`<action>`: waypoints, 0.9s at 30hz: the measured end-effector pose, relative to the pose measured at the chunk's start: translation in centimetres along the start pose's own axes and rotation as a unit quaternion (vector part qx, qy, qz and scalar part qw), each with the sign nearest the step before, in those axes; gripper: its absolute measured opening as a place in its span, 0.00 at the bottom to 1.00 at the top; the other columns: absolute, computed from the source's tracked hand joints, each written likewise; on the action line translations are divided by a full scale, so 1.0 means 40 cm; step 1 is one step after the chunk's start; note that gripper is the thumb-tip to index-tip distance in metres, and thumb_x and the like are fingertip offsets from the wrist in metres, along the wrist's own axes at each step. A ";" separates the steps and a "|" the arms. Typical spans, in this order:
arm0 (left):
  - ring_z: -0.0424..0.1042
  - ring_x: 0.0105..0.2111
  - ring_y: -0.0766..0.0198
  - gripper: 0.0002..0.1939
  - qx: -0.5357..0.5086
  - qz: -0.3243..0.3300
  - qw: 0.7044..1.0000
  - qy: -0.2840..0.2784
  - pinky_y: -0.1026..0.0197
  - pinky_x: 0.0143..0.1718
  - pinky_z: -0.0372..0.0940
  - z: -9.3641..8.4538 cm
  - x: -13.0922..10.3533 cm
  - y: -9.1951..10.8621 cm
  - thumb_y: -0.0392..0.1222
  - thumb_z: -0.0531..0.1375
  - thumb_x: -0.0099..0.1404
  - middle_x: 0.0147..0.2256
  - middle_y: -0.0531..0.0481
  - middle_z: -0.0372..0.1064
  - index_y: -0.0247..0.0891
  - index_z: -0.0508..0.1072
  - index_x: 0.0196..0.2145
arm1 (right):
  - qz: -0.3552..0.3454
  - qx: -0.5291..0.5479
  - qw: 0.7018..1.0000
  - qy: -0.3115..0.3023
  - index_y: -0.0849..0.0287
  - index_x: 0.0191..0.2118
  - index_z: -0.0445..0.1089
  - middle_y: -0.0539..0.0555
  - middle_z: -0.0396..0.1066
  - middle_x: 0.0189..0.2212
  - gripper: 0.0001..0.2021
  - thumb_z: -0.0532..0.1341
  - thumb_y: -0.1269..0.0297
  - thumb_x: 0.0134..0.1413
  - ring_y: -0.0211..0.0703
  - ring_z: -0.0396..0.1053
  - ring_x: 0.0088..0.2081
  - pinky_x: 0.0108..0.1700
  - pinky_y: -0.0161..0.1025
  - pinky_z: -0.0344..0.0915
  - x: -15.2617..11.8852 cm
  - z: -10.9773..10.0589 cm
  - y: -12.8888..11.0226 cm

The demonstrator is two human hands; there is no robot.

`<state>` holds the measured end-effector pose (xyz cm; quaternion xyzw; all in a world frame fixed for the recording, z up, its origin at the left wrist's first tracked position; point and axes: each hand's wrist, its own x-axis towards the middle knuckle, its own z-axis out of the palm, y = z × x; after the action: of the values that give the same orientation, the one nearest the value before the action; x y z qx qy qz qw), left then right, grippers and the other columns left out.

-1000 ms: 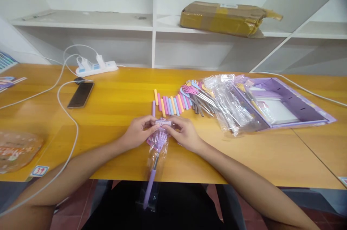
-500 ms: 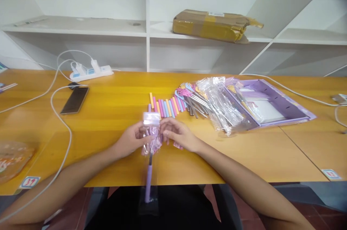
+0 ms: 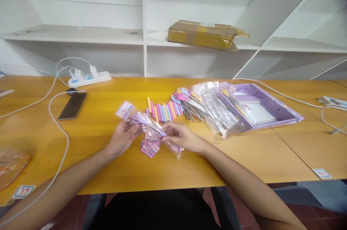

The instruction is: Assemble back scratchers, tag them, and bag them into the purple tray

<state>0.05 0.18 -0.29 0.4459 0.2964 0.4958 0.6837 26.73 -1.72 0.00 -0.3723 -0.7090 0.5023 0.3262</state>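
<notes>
A clear plastic packet (image 3: 146,122) with a purple hand-shaped piece on a metal rod lies slanted between my hands. My left hand (image 3: 125,137) pinches its upper left part, below the printed header. My right hand (image 3: 182,136) grips the lower right part, around the purple handle. Just under the packet, small pink printed cards (image 3: 150,147) rest on the table. Behind it is a row of pink, yellow, blue and purple tubes (image 3: 164,111). Metal rods with coloured hand-shaped ends (image 3: 187,101) are piled right of the tubes.
Clear plastic bags (image 3: 217,109) lean on an open purple box (image 3: 291,117) at the right. A phone (image 3: 73,106), white cables and a power strip (image 3: 90,79) are at the left. A taped cardboard package (image 3: 202,34) sits on the shelf behind.
The packet has turned from upright to slanted and moved up off my lap area. My right hand has taken hold of its handle end, and the pink cards now show.
</notes>
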 end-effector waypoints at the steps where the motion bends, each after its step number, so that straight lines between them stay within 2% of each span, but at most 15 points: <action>1: 0.80 0.41 0.57 0.18 -0.004 0.002 1.000 -0.014 0.54 0.46 0.75 -0.004 0.002 -0.001 0.49 0.73 0.62 0.39 0.48 0.78 0.38 0.73 0.43 | -0.011 -0.041 0.998 0.042 0.55 0.49 0.72 0.53 0.76 0.39 0.14 0.67 0.55 0.62 0.41 0.73 0.37 0.38 0.38 0.70 0.000 -0.022 -0.005; 3: 0.79 0.40 0.57 0.18 0.014 -0.005 0.999 -0.042 0.53 0.46 0.74 -0.016 0.009 -0.006 0.50 0.71 0.64 0.37 0.49 0.77 0.39 0.72 0.44 | -0.036 -0.136 0.977 0.157 0.54 0.52 0.71 0.55 0.76 0.41 0.14 0.64 0.55 0.66 0.43 0.73 0.38 0.39 0.40 0.71 -0.003 -0.086 -0.012; 4: 0.78 0.39 0.58 0.17 0.037 -0.009 0.998 -0.051 0.54 0.44 0.72 -0.023 0.013 -0.010 0.50 0.69 0.66 0.36 0.50 0.76 0.39 0.71 0.44 | -0.047 -0.190 0.955 0.222 0.54 0.54 0.70 0.55 0.75 0.41 0.14 0.62 0.56 0.67 0.44 0.73 0.38 0.41 0.42 0.71 -0.008 -0.128 -0.013; 6: 0.75 0.35 0.62 0.14 0.106 -0.006 0.993 -0.051 0.57 0.40 0.70 -0.039 0.021 -0.018 0.50 0.66 0.70 0.34 0.51 0.73 0.39 0.69 0.44 | -0.063 -0.305 0.886 0.342 0.54 0.57 0.69 0.57 0.74 0.42 0.16 0.60 0.57 0.68 0.46 0.72 0.40 0.44 0.45 0.71 -0.026 -0.223 -0.009; 8: 0.72 0.34 0.62 0.10 0.214 0.015 0.976 -0.046 0.58 0.39 0.68 -0.053 0.028 -0.023 0.48 0.62 0.72 0.33 0.52 0.72 0.40 0.68 0.43 | -0.052 -0.392 0.810 0.433 0.54 0.60 0.68 0.58 0.74 0.44 0.18 0.58 0.59 0.67 0.48 0.71 0.42 0.47 0.47 0.69 -0.056 -0.321 0.002; 10: 0.71 0.37 0.60 0.06 0.365 0.061 0.927 -0.068 0.55 0.43 0.67 -0.061 0.035 -0.021 0.45 0.59 0.73 0.36 0.50 0.72 0.41 0.70 0.42 | -0.021 -0.452 0.737 0.502 0.56 0.60 0.68 0.60 0.73 0.44 0.19 0.56 0.62 0.67 0.50 0.70 0.43 0.49 0.47 0.66 -0.094 -0.406 0.019; 11: 0.71 0.40 0.58 0.05 0.440 0.094 0.888 -0.090 0.53 0.46 0.66 -0.063 0.038 -0.016 0.44 0.58 0.73 0.38 0.48 0.72 0.41 0.71 0.41 | -0.003 -0.474 0.706 0.526 0.57 0.60 0.69 0.61 0.73 0.45 0.19 0.55 0.63 0.66 0.51 0.69 0.45 0.50 0.46 0.64 -0.113 -0.441 0.028; 13: 0.69 0.46 0.55 0.06 0.552 0.162 0.807 -0.134 0.50 0.53 0.64 -0.063 0.047 -0.005 0.39 0.56 0.73 0.43 0.46 0.72 0.41 0.73 0.42 | 0.043 -0.500 0.663 0.555 0.58 0.61 0.69 0.64 0.73 0.48 0.21 0.55 0.65 0.65 0.52 0.68 0.48 0.52 0.46 0.62 -0.148 -0.493 0.051; 15: 0.68 0.50 0.53 0.08 0.601 0.207 0.757 -0.152 0.48 0.56 0.62 -0.062 0.056 0.003 0.36 0.54 0.72 0.46 0.45 0.72 0.41 0.74 0.44 | 0.136 -0.514 0.647 0.547 0.58 0.62 0.68 0.67 0.71 0.51 0.22 0.54 0.66 0.65 0.55 0.67 0.51 0.52 0.46 0.60 -0.174 -0.526 0.076; 17: 0.67 0.52 0.52 0.11 0.621 0.221 0.737 -0.149 0.47 0.58 0.62 -0.061 0.063 0.006 0.35 0.53 0.73 0.48 0.44 0.71 0.41 0.74 0.45 | 0.242 -0.512 0.653 0.503 0.59 0.60 0.73 0.70 0.71 0.51 0.21 0.53 0.66 0.65 0.57 0.68 0.50 0.49 0.47 0.60 -0.192 -0.545 0.102; 19: 0.67 0.54 0.51 0.12 0.632 0.221 0.728 -0.150 0.46 0.59 0.62 -0.063 0.068 0.004 0.35 0.53 0.73 0.51 0.44 0.71 0.41 0.74 0.47 | 0.309 -0.501 0.670 0.453 0.60 0.54 0.78 0.72 0.72 0.46 0.19 0.54 0.65 0.64 0.58 0.69 0.45 0.45 0.48 0.59 -0.203 -0.554 0.125; 22: 0.65 0.57 0.50 0.15 0.639 0.215 0.723 -0.152 0.44 0.62 0.61 -0.070 0.073 -0.003 0.34 0.53 0.72 0.55 0.43 0.70 0.42 0.74 0.52 | 0.322 -0.498 0.682 0.428 0.64 0.50 0.80 0.72 0.73 0.41 0.19 0.55 0.65 0.64 0.58 0.69 0.41 0.43 0.49 0.59 -0.204 -0.552 0.144; 25: 0.63 0.62 0.49 0.18 0.642 0.201 0.720 -0.171 0.43 0.65 0.59 -0.077 0.078 -0.012 0.35 0.54 0.72 0.59 0.44 0.70 0.43 0.73 0.57 | 0.299 -0.511 0.676 0.440 0.67 0.48 0.80 0.76 0.71 0.47 0.21 0.52 0.63 0.66 0.62 0.68 0.47 0.47 0.51 0.60 -0.189 -0.538 0.139; 27: 0.61 0.64 0.49 0.19 0.647 0.193 0.714 -0.186 0.42 0.66 0.58 -0.081 0.081 -0.017 0.36 0.53 0.74 0.61 0.44 0.69 0.43 0.72 0.59 | 0.265 -0.517 0.682 0.444 0.66 0.49 0.79 0.74 0.71 0.49 0.21 0.51 0.63 0.67 0.60 0.68 0.50 0.50 0.50 0.60 -0.170 -0.524 0.127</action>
<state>-1.35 4.20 -2.18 0.9102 0.3194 0.2107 0.1589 48.74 3.41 0.45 -0.8338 -0.4994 -0.1025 0.2119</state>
